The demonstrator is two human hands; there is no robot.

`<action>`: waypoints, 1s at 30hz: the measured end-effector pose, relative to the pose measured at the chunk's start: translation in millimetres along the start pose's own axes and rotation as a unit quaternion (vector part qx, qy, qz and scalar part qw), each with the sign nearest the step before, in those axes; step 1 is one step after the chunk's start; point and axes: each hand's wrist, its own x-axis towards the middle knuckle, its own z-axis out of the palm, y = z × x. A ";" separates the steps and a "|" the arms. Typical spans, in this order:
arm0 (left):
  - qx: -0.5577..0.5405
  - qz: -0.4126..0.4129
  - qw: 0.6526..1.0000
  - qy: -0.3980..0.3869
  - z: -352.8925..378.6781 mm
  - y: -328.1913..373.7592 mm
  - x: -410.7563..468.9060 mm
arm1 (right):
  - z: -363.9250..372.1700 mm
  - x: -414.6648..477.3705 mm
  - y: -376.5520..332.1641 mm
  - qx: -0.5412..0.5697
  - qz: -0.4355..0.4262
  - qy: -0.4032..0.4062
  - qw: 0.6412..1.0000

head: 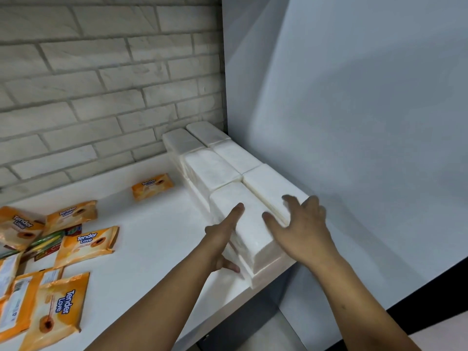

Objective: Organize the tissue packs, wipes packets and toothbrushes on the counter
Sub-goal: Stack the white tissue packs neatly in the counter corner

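"Two rows of tissue packs (pixel 215 171) are stacked in the corner at about 1 o'clock, squared against the grey wall panel (pixel 354 122)," the first observer says. "That share of the job looks nearly done."

"And the rest?" asks the second.

"Untouched, by the look of it. The wipes packets (pixel 86 244) lie scattered at about 9 o'clock on the surface (pixel 152 236), some overlapping, with the toothbrushes (pixel 48 241) (green and yellow packaging, half buried) among them. One lone packet (pixel 152 186) sits apart at 11 o'clock, near the brick wall (pixel 88 84)."

"What are the hands doing?"

"The person's left hand (pixel 222 236) lies flat along the left side of the nearest pack (pixel 243 224), fingers straight and pointing to 12 o'clock, thumb low at the near end. It presses and grasps nothing. The right hand (pixel 301 224) is spread, fingers relaxed, over the top of the stack on its right. Whether it touches cannot be told. Likely a final squaring-up."
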 end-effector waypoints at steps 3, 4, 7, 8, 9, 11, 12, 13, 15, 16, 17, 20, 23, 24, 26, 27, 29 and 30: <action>-0.030 -0.018 0.998 -0.050 2.0 -4.7 1.1 | 5.1 28.7 15.9 0.014 0.005 0.057 0.998; -0.033 -0.014 0.998 -0.054 4.6 -5.5 1.6 | 8.0 38.7 21.1 0.021 0.027 0.043 0.998; -0.044 -0.002 0.997 -0.062 13.0 -5.3 0.7 | 16.9 62.2 36.1 0.111 0.107 -0.026 0.988; -0.048 -0.001 0.997 -0.063 14.1 -5.5 1.3 | 19.9 66.2 40.3 0.134 0.117 -0.034 0.983; -0.052 -0.002 0.997 -0.064 15.5 -5.2 2.3 | 21.3 69.5 44.5 0.149 0.115 -0.028 0.982; -0.059 -0.003 0.996 -0.066 16.5 -4.9 3.5 | 20.5 71.1 50.0 0.175 0.096 -0.010 0.980; -0.065 -0.004 0.996 -0.064 17.0 -4.8 5.8 | 19.1 72.4 51.3 0.189 0.087 -0.013 0.978; -0.071 -0.005 0.996 -0.060 17.5 -5.1 7.6 | 17.4 73.5 52.6 0.200 0.078 -0.020 0.976; -0.084 -0.006 0.995 -0.049 19.1 -6.3 10.9 | 15.4 76.3 56.5 0.203 0.061 -0.027 0.977; -0.091 -0.006 0.995 -0.045 20.3 -7.3 11.5 | 14.9 78.1 59.3 0.205 0.056 -0.023 0.977; -0.098 -0.005 0.994 -0.043 21.1 -8.2 11.3 | 14.4 79.2 62.1 0.219 0.057 -0.011 0.974; -0.118 -0.003 0.992 -0.040 20.8 -11.9 12.7 | 16.3 80.9 73.7 0.268 0.101 0.048 0.957; -0.123 0.001 0.992 -0.042 19.2 -13.3 14.9 | 21.0 80.9 77.5 0.358 0.179 0.036 0.916; -0.121 0.002 0.992 -0.040 19.5 -12.8 15.5 | 22.6 81.2 76.2 0.385 0.199 0.015 0.901; -0.116 0.005 0.993 -0.037 21.6 -11.0 16.1 | 21.3 82.4 71.6 0.387 0.202 -0.016 0.900; -0.113 0.006 0.993 -0.032 22.9 -9.7 15.8 | 20.8 83.9 71.0 0.376 0.194 -0.024 0.906; -0.113 0.005 0.993 -0.024 25.8 -7.6 15.1 | 19.3 86.5 72.0 0.358 0.181 -0.027 0.916; -0.112 0.006 0.993 -0.023 27.3 -7.1 15.2 | 18.7 87.1 73.5 0.352 0.176 -0.029 0.919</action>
